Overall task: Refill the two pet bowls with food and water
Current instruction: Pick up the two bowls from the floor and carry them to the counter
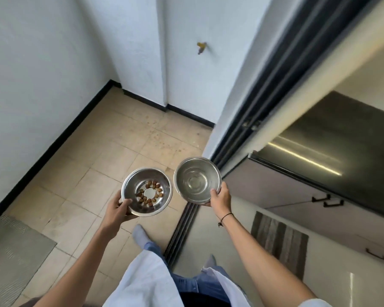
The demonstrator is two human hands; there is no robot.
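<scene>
Each hand's grip pinches one rim only, left hand [116, 210] on the kibble bowl [146, 192], right hand [220, 197] on the water bowl [197, 181], so stepping over the door track [182, 231] could tip either and spill.

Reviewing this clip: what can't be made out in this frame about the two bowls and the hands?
- Right bowl, head view: glare hides whether any water is in it.
- Left hand and right hand: fingers under the bowls are hidden.
- Kibble in the left bowl: too small to identify.
</scene>
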